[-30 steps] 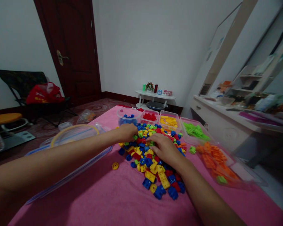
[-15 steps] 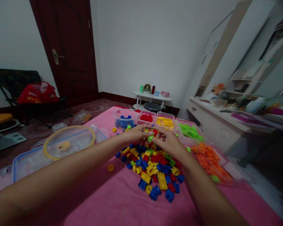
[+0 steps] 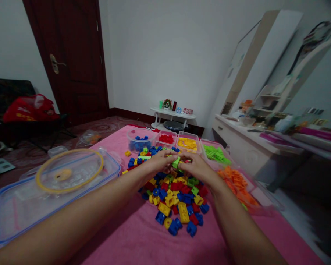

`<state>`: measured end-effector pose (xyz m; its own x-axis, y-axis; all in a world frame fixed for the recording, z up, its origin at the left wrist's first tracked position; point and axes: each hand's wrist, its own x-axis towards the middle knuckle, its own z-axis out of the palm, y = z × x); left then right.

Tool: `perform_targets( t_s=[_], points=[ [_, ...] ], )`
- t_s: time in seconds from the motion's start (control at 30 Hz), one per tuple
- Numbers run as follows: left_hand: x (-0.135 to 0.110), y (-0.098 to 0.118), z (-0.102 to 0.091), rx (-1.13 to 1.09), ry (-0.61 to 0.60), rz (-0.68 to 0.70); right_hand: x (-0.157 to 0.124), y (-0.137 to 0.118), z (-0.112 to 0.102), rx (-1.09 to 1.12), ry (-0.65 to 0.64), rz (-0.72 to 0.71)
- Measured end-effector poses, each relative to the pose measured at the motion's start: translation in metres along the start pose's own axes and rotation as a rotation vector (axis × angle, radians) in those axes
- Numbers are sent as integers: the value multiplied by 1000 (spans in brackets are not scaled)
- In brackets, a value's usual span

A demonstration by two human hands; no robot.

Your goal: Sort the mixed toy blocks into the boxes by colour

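Over a mixed heap of plastic building blocks (image 3: 179, 187) in blue, yellow, red and green, my two hands meet. A light green building block (image 3: 176, 162) is between their fingertips. My left hand (image 3: 162, 162) has its fingers closed at the block's left side, some of them hidden behind it. From the right, my right hand (image 3: 194, 166) pinches the same block with thumb and fingers. Loose blocks lie beneath and around both hands on the pink cloth (image 3: 121, 232).
Behind the heap stand a round tub (image 3: 139, 141) of blue blocks and boxes of red pieces (image 3: 166, 138), yellow pieces (image 3: 188, 144) and green pieces (image 3: 215, 154). Orange pieces (image 3: 237, 184) lie at the right. A clear lid with a yellow rim (image 3: 70, 190) rests at the left.
My view has turned slightly to the right, so the scene sits farther left. Both hands stay together at the green block, which shows a little more clearly now.
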<state>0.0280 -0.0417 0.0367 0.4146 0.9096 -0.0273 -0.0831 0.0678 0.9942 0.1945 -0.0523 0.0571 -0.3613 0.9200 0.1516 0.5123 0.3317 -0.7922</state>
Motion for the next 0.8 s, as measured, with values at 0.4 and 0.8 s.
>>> perform_targets(
  t_s=[0.4, 0.8],
  points=[
    [2, -27, 3, -153, 25, 65, -2, 5, -4, 45, -70, -84],
    [-9, -15, 7, -102, 65, 84, 4, 8, 4, -228, 176, -71]
  ],
)
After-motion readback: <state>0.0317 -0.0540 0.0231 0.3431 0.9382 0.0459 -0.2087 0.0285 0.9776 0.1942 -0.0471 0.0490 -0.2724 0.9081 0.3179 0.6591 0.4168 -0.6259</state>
